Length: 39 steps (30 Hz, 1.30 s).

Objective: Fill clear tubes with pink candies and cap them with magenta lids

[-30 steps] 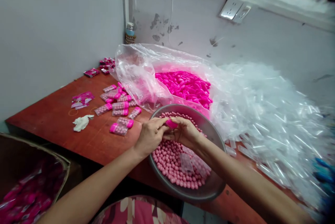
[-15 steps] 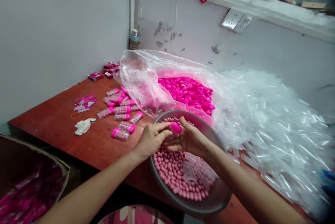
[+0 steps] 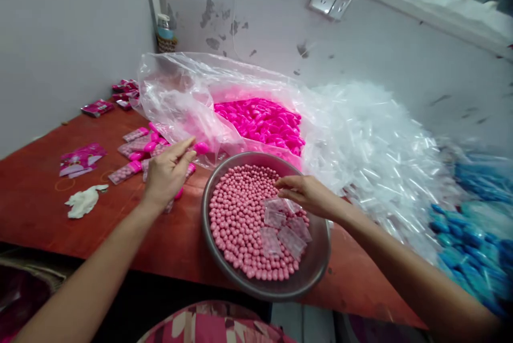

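Note:
My left hand (image 3: 170,172) is closed in a pinch on a small container with a pink cap (image 3: 201,148), held over the table beside the bowl; the fingers hide most of its body. Under and around that hand lie several pink-capped clear tubes filled with pink beads (image 3: 125,172). My right hand (image 3: 306,192) hangs over the right side of the grey bowl (image 3: 325,249), fingers stretched and nothing visible in them. Just below its fingertips, clear flat tubes (image 3: 292,241) rest on the pink beads (image 3: 240,225) in the bowl.
Behind the bowl, a clear plastic bag (image 3: 172,84) holds loose pink caps (image 3: 264,124). A large heap of clear tubes (image 3: 372,145) is at the right, with blue packets (image 3: 468,236) beyond. Pink printed packets (image 3: 82,158) and a white scrap (image 3: 85,201) lie left.
My hands have moved apart. The left carried the pink-capped container left toward the filled tubes; the right moved over the clear tubes in the bowl. The view has shifted right.

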Tool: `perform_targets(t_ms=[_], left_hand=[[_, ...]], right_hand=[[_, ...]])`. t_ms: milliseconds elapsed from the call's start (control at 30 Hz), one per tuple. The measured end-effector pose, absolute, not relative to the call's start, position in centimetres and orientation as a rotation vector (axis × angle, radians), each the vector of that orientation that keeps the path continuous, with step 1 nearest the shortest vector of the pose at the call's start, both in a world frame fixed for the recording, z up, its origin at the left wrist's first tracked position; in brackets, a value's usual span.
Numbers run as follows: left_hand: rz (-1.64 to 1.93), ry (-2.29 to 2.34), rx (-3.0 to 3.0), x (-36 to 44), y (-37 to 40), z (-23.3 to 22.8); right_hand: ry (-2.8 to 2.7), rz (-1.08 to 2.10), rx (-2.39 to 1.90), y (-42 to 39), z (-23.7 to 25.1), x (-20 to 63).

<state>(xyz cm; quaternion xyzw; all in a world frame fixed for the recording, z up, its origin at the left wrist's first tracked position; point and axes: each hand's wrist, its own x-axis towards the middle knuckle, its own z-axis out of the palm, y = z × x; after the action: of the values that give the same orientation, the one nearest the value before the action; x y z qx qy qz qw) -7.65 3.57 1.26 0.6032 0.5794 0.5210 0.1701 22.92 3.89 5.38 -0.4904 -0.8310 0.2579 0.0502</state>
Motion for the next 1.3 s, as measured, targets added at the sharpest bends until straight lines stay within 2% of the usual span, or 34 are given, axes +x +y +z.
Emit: perform_targets(t_ms=[100,200,333,433,633,767,1000,1200,1300], left_hand=[[1.436,1.665,1.839,-7.9,3.9,1.0],[1.363,1.528,1.912,-5.6,2.6,1.3],[1.254,1.318,1.971,-1.8,0.3,2.4],[1.125,1.239,2.018,0.1,-0.9,2.8],[1.025,1.063,2.078,1.9,-1.6,2.4],[1.066,1.047,2.024,2.1,-1.5,2.4],[1.064,1.218,1.868,1.3,-0.3,3.0],[1.087,1.238,1.78,0.5,0.0,3.2],[1.114,1.245,1.763,-0.1,-0.1,3.0]], right_hand=[[-2.815,0.462,-1.344,3.4,3.2,23.7],[-3.005,0.332,-1.189,3.4,1.8,23.0],[-3.062,0.252,-1.25,3.9,1.7,22.6],[-2.869,0.508,-1.262,3.9,2.4,23.0],[-2.126,1.328,-1.194,2.2,3.3,22.6],[-1.918,1.553,-1.095,1.5,3.1,21.3],[-2.206,1.276,-1.028,2.5,4.9,19.3],[-2.821,0.695,-1.064,4.7,5.1,19.8],[-2.738,0.74,-1.218,6.7,3.5,20.7]])
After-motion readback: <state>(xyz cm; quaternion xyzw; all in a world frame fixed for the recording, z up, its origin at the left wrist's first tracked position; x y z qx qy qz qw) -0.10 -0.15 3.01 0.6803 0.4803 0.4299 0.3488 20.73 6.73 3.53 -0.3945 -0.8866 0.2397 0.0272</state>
